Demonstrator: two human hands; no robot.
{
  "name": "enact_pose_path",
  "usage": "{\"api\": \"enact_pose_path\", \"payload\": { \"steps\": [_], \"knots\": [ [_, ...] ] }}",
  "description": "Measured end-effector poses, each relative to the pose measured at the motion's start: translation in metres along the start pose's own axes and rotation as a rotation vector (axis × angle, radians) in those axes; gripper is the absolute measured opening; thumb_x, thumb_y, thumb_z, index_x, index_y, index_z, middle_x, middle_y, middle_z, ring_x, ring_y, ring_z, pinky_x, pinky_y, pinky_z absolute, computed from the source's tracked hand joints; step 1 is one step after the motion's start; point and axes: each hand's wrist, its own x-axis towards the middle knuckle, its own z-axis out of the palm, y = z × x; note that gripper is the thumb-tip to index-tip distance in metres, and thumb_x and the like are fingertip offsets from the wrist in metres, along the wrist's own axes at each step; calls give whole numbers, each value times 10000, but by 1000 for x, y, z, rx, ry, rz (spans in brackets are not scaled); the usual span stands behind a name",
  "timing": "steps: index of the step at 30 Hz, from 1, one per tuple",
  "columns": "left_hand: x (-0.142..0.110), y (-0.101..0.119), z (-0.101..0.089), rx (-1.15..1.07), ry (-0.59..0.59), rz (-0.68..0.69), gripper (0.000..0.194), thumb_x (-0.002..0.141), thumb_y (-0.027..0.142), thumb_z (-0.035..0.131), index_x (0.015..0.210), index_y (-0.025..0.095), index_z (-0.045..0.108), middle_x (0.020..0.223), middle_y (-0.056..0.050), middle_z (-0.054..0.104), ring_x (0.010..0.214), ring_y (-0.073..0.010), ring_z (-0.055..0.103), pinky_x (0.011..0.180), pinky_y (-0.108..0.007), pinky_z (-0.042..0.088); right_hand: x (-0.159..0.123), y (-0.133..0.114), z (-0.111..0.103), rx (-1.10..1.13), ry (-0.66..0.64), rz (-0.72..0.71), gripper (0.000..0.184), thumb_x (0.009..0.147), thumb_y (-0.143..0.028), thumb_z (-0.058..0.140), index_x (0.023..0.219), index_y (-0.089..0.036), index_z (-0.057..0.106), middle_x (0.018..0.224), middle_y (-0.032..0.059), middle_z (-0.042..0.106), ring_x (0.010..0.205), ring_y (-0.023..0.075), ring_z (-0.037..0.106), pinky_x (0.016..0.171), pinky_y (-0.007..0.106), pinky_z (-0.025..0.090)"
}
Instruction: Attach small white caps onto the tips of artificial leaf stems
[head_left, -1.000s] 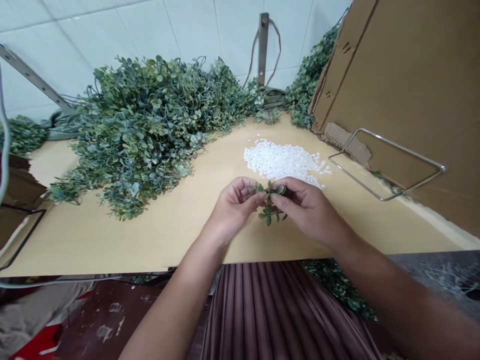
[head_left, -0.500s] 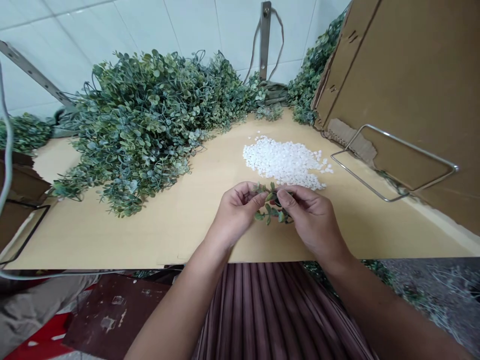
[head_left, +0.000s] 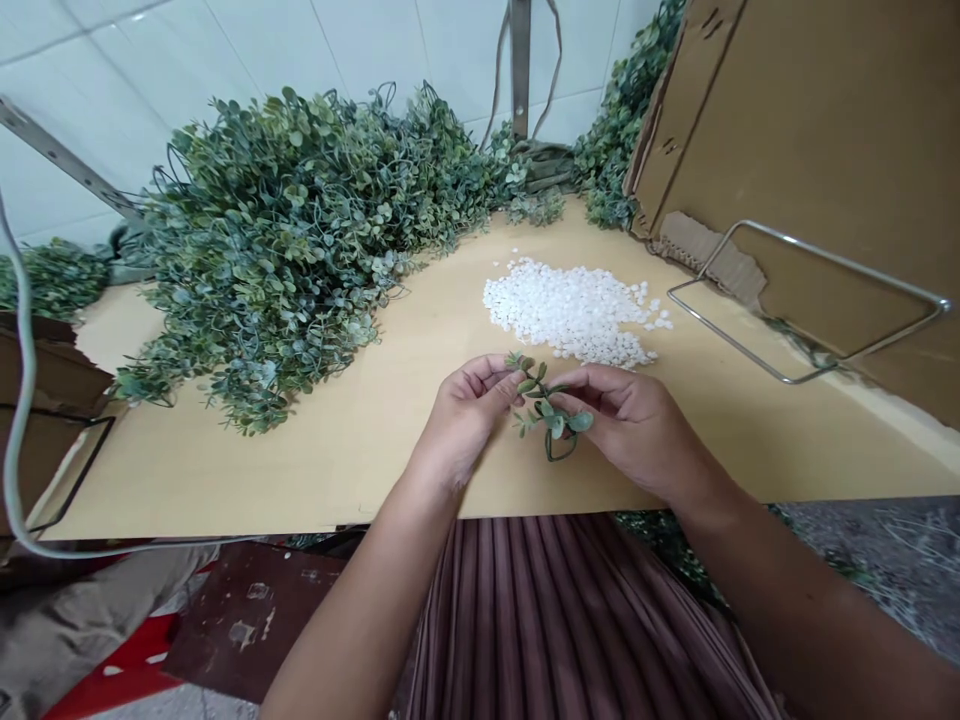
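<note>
Between my two hands, over the front part of the table, is a small artificial leaf sprig (head_left: 556, 420) with green leaves and a looped dark stem hanging below. My left hand (head_left: 471, 415) pinches the sprig's upper left side between thumb and fingers. From the other side my right hand (head_left: 630, 418) is closed on the sprig with thumb and fingers, partly behind its leaves. Just beyond my hands lies a spread heap of small white plastic pieces (head_left: 562, 310). A large pile of similar leafy sprigs (head_left: 285, 230) fills the table's back left.
The yellowish tabletop (head_left: 360, 440) ends at an edge before my lap. A big cardboard box (head_left: 825, 150) stands at the right, with a metal wire frame (head_left: 802, 378) beside it. A pale cable (head_left: 26, 400) runs down the left side. White tiles (head_left: 375, 40) cover the wall.
The sprig has turned, so more of its leaves and the stem loop show. My right thumb has shifted lower and my hands are slightly farther apart. The view has moved slightly.
</note>
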Motion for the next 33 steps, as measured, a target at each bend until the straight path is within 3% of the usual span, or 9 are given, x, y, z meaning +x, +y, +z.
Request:
{"api": "enact_pose_path", "payload": {
  "steps": [5, 10, 17, 21, 24, 27, 30, 33],
  "knots": [
    [-4, -1, -2, 42, -40, -54, 191, 695, 288, 712, 832, 156, 701, 676, 0, 637, 626, -88, 538, 618, -209, 402, 0, 0, 2, 33, 36, 19, 191, 755, -355, 645, 744, -165, 626, 637, -4, 616, 550, 100, 568, 547, 233, 498],
    [-7, -2, 1, -28, -163, -36, 296, 627, 327, 767, 867, 166, 703, 705, 5, 644, 614, -88, 539, 642, -224, 431, 0, 0, 3, 164, -25, 114, 178, 731, -323, 668, 757, -160, 601, 649, -6, 613, 505, 94, 574, 500, 227, 512],
    [-4, -5, 10, -70, 15, 66, 207, 582, 212, 781, 740, 154, 660, 707, 13, 648, 585, -72, 531, 586, -198, 430, -2, 6, 8, 273, -25, 233, 281, 750, -450, 630, 806, -179, 581, 668, -4, 599, 565, 120, 602, 560, 286, 565],
    [-2, -7, 12, -29, 81, 132, 172, 599, 202, 763, 679, 153, 618, 642, 34, 604, 598, -67, 530, 630, -193, 436, -6, 7, 4, 127, 107, 105, 330, 821, -505, 524, 899, -194, 602, 891, 61, 644, 853, 182, 629, 748, 339, 549],
    [-2, -7, 12, 9, 95, 136, 178, 617, 209, 753, 670, 153, 593, 614, 42, 582, 563, -59, 503, 592, -188, 420, -8, 6, 2, -58, 167, -3, 317, 786, -450, 591, 975, -195, 587, 983, 82, 633, 953, 204, 597, 786, 336, 521],
    [-4, -7, 13, 28, 68, 105, 164, 633, 194, 740, 653, 154, 582, 592, 47, 568, 538, -53, 486, 558, -180, 406, -6, 5, 4, -301, 164, -110, 250, 715, -285, 652, 931, -180, 582, 944, 85, 619, 884, 203, 593, 744, 327, 508],
    [-6, -5, 14, 39, 43, 55, 141, 624, 158, 739, 663, 150, 604, 594, 51, 574, 490, -36, 445, 529, -173, 396, -3, 5, 5, -461, 168, -207, 37, 750, -173, 534, 765, -174, 568, 776, 55, 595, 763, 175, 577, 707, 307, 478],
    [-7, -3, 14, 32, 28, -10, 156, 605, 153, 751, 720, 143, 647, 646, 36, 614, 485, -31, 444, 512, -175, 392, 0, 5, 4, -468, 133, -177, 101, 769, -181, 487, 680, -177, 535, 663, 20, 549, 657, 149, 546, 631, 276, 450]
  ]
}}
